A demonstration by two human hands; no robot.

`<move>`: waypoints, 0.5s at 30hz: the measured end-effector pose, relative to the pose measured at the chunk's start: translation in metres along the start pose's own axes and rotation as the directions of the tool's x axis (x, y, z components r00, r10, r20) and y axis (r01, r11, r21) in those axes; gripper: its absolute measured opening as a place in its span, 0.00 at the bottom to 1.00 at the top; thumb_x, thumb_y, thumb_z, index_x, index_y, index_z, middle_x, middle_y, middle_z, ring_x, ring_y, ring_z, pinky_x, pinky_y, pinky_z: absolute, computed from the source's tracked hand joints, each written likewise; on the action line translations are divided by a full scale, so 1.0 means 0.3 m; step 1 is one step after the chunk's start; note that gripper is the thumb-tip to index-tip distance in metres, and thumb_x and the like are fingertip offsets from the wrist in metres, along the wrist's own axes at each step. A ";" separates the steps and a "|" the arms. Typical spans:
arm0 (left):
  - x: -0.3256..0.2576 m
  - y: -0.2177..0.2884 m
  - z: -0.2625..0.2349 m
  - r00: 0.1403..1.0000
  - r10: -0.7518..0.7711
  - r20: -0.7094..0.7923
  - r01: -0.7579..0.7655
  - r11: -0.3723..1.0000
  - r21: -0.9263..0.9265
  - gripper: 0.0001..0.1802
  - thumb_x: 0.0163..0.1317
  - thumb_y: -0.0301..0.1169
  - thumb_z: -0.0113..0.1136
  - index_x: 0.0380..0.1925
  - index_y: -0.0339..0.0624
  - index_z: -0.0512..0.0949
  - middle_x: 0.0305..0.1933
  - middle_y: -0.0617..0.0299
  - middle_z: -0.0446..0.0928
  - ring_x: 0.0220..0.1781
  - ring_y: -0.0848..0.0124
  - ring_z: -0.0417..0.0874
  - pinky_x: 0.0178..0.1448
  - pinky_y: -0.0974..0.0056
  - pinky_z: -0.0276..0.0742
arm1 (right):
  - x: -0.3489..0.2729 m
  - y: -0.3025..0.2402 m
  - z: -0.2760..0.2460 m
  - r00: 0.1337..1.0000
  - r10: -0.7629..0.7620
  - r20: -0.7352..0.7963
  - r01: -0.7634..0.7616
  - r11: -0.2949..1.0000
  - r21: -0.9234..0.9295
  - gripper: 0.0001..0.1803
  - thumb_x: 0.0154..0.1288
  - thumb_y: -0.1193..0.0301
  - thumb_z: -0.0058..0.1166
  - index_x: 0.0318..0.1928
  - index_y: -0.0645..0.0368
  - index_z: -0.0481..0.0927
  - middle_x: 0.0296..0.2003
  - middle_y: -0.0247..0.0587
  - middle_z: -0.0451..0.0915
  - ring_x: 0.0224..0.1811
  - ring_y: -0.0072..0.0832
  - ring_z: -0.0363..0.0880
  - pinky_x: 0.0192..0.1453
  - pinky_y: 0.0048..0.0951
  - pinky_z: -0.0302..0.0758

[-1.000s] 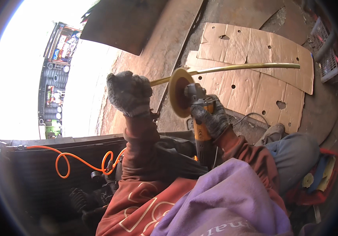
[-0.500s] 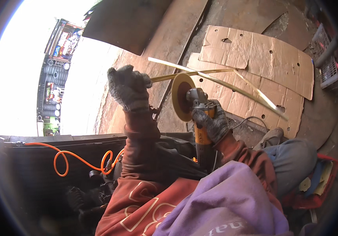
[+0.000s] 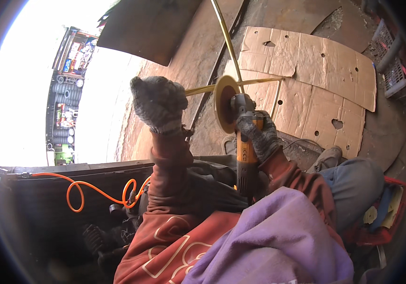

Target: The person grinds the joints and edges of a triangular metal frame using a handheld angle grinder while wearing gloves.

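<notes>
My left hand (image 3: 159, 104), in a grey knit glove, is closed around one end of a brass-coloured metal bar frame (image 3: 200, 90). Its joined bars reach right over the cardboard, and a long one (image 3: 226, 38) rises toward the top edge. A yellow and black angle grinder (image 3: 247, 161) is gripped in my gloved right hand (image 3: 263, 135), body pointing down toward my lap. The grinder's round tan disc (image 3: 222, 108) stands beside the bars, in front of part of them. Whether disc and metal touch, I cannot tell.
Flattened cardboard (image 3: 307, 61) lies on the floor ahead. A dark sheet (image 3: 148, 31) stands at upper left. An orange coiled hose (image 3: 94, 190) runs along the left. A red bin (image 3: 386, 232) sits by my right knee, and a grey plastic crate (image 3: 397, 78) is farther right.
The frame has turned in my left hand: the long bar that slanted down right over the cardboard now points up. The grinder has shifted slightly to the right.
</notes>
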State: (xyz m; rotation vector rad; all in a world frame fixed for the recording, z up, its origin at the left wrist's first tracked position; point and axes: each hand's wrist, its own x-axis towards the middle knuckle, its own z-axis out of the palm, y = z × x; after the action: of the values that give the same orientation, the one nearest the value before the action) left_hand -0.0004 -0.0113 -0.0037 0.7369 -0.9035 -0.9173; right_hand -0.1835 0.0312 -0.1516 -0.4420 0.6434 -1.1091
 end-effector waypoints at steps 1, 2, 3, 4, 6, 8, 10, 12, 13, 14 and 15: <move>-0.001 0.005 0.001 0.999 0.005 -0.042 -0.007 0.999 -0.033 0.26 0.70 0.52 0.40 0.19 0.48 0.72 0.10 0.65 0.63 0.07 0.67 0.63 0.11 0.64 0.63 | 0.003 -0.008 0.001 0.999 0.046 -0.016 -0.046 0.999 0.013 0.19 0.56 0.74 0.65 0.44 0.57 0.68 0.33 0.37 0.79 0.30 0.22 0.78 0.33 0.24 0.76; -0.003 0.014 -0.001 0.999 0.010 -0.042 -0.011 1.000 -0.026 0.26 0.70 0.52 0.40 0.19 0.48 0.72 0.10 0.65 0.63 0.07 0.67 0.63 0.11 0.64 0.63 | 0.006 -0.003 0.001 0.996 0.085 0.005 -0.085 0.995 0.042 0.19 0.56 0.74 0.64 0.44 0.57 0.69 0.33 0.37 0.79 0.30 0.22 0.78 0.32 0.25 0.76; -0.005 0.027 0.002 0.999 0.015 -0.042 -0.015 1.000 0.010 0.27 0.71 0.52 0.39 0.18 0.48 0.71 0.10 0.65 0.62 0.08 0.67 0.63 0.11 0.63 0.63 | 0.003 -0.004 0.005 0.996 0.086 0.009 -0.086 0.995 0.048 0.19 0.56 0.74 0.64 0.44 0.57 0.69 0.33 0.37 0.79 0.30 0.22 0.78 0.32 0.25 0.76; -0.005 0.041 0.004 0.999 0.020 -0.042 -0.018 0.999 0.047 0.27 0.71 0.51 0.38 0.18 0.48 0.71 0.11 0.65 0.61 0.08 0.67 0.62 0.12 0.63 0.63 | -0.001 -0.004 0.009 0.997 0.074 0.037 -0.076 0.995 0.060 0.18 0.56 0.73 0.65 0.44 0.57 0.70 0.34 0.37 0.79 0.31 0.23 0.79 0.34 0.25 0.77; 0.006 0.046 -0.020 0.997 0.005 0.082 -0.006 1.000 0.014 0.27 0.71 0.51 0.36 0.18 0.49 0.70 0.10 0.66 0.60 0.08 0.67 0.62 0.12 0.63 0.63 | -0.008 -0.009 0.016 0.997 0.055 0.055 -0.058 0.996 0.070 0.18 0.56 0.72 0.65 0.45 0.57 0.71 0.35 0.37 0.80 0.33 0.24 0.80 0.36 0.26 0.79; 0.018 0.019 -0.035 0.978 -0.009 0.209 0.017 0.999 -0.033 0.28 0.72 0.51 0.35 0.17 0.49 0.70 0.10 0.66 0.59 0.09 0.68 0.62 0.12 0.63 0.64 | -0.015 -0.019 0.034 0.997 0.054 0.049 -0.055 0.998 0.038 0.20 0.56 0.71 0.65 0.46 0.57 0.70 0.35 0.37 0.80 0.33 0.25 0.80 0.36 0.26 0.79; 0.005 0.018 -0.033 0.980 -0.004 0.198 0.011 0.999 -0.036 0.28 0.72 0.50 0.33 0.17 0.48 0.69 0.10 0.66 0.57 0.09 0.68 0.61 0.12 0.63 0.63 | -0.018 -0.007 0.036 0.996 0.019 0.090 -0.019 1.000 -0.001 0.20 0.56 0.71 0.65 0.46 0.57 0.70 0.35 0.38 0.80 0.33 0.25 0.80 0.36 0.26 0.79; 0.015 0.022 -0.045 0.969 -0.005 0.246 0.020 0.998 -0.055 0.28 0.72 0.50 0.33 0.18 0.47 0.69 0.10 0.66 0.57 0.09 0.68 0.60 0.13 0.62 0.65 | -0.020 -0.007 0.047 0.992 -0.012 0.127 0.016 0.999 -0.028 0.21 0.56 0.71 0.65 0.47 0.56 0.69 0.36 0.38 0.80 0.33 0.25 0.80 0.36 0.27 0.79; 0.016 0.029 -0.049 0.955 -0.006 0.297 0.029 0.997 -0.074 0.29 0.72 0.50 0.32 0.19 0.46 0.70 0.11 0.66 0.58 0.09 0.68 0.60 0.15 0.61 0.66 | -0.018 -0.011 0.051 0.991 -0.006 0.132 0.010 1.000 -0.030 0.21 0.56 0.71 0.65 0.47 0.56 0.69 0.36 0.38 0.80 0.33 0.25 0.80 0.36 0.27 0.79; 0.010 0.037 -0.049 0.957 -0.004 0.290 0.026 0.997 -0.072 0.29 0.72 0.50 0.32 0.19 0.46 0.70 0.11 0.66 0.58 0.09 0.68 0.60 0.15 0.61 0.66 | -0.013 -0.015 0.052 0.995 0.044 0.088 -0.039 0.998 -0.057 0.20 0.56 0.71 0.65 0.46 0.56 0.69 0.35 0.38 0.80 0.33 0.25 0.80 0.36 0.27 0.79; 0.008 0.043 -0.022 0.991 0.029 0.131 -0.055 0.979 0.199 0.28 0.72 0.50 0.33 0.22 0.43 0.72 0.11 0.67 0.58 0.10 0.69 0.60 0.17 0.60 0.67 | -0.005 -0.023 0.047 0.996 0.085 0.039 -0.081 0.993 -0.087 0.20 0.56 0.71 0.66 0.45 0.56 0.70 0.35 0.38 0.80 0.32 0.24 0.80 0.36 0.26 0.79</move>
State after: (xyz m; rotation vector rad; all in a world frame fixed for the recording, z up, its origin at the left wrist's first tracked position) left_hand 0.0105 -0.0071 0.0051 0.8365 -1.1330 -0.8503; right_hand -0.1791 0.0301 -0.1365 -0.5071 0.6678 -0.9937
